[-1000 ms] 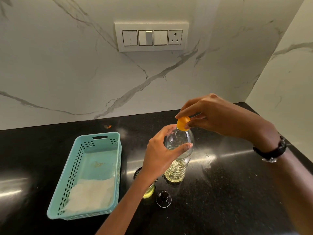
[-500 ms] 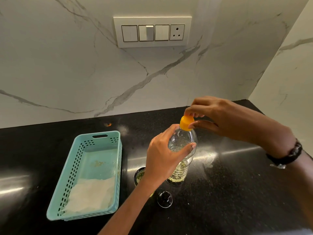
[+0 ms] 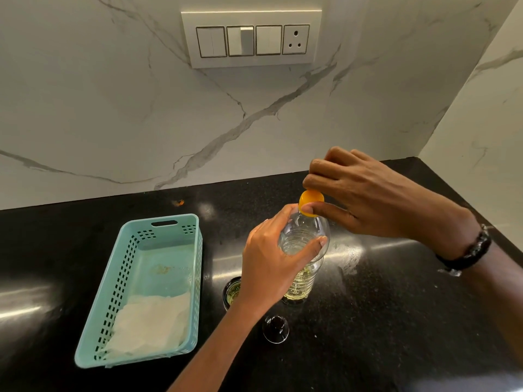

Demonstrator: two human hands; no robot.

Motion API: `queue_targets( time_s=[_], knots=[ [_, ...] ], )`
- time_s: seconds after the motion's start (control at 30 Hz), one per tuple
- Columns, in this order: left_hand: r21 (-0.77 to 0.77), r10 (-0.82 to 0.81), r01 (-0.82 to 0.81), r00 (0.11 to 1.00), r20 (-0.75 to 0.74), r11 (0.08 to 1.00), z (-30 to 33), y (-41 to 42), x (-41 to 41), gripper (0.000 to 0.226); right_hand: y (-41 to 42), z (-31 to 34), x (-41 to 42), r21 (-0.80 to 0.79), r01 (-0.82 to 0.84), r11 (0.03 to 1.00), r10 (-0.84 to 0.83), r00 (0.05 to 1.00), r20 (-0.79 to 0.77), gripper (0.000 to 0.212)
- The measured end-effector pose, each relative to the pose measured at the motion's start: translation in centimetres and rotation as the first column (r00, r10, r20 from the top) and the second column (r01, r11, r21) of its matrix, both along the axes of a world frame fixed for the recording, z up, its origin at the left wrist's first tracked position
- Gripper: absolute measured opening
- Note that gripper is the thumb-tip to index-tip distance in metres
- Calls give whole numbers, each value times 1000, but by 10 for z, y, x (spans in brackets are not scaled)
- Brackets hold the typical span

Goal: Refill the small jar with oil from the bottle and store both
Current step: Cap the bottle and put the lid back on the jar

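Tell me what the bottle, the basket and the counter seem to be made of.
Bottle: clear ribbed plastic, oil visible through it, with an orange cap. Basket: matte teal plastic, moulded perforated walls. Counter: polished black speckled stone, probably granite, reflecting light.

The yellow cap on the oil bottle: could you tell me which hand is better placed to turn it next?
The right hand: its thumb and fingers already pinch the yellow cap from above, while the left hand grips the oil bottle, steadying it upright on the counter.
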State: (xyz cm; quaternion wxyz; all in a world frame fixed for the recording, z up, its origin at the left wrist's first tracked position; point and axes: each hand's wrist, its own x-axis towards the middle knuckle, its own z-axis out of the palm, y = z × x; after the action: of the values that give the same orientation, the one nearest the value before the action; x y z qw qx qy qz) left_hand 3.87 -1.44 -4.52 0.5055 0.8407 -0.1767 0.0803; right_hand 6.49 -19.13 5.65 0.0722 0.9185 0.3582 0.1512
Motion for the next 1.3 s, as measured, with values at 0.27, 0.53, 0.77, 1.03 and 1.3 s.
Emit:
queue_targets(
  time_s=[0.27,0.53,0.77,1.03,1.3],
  knots=[
    [12,1,-2,1000,9,1000,2,0,-3,51,3,-2,-1,60,-28,998,27,1000,6,44],
    [-25,-72,70,992,-102,997,6,3,0,68,-7,-13,-15,307,94,947,-60,991,-118,50],
    [-169,-70,35,976,-206,985,5,12,-16,88,5,-39,-71,747,239,620,-127,971,-204,35],
    [-391,-103,-80,899,-425,917,-11,54,-81,37,43,-139,-112,665,599,446,-52,760,-648,6],
    [-58,52,-139,680,-732,989,-96,68,-105,37,63,-215,-120,447,805,391,-194,547,-814,17]
  ],
)
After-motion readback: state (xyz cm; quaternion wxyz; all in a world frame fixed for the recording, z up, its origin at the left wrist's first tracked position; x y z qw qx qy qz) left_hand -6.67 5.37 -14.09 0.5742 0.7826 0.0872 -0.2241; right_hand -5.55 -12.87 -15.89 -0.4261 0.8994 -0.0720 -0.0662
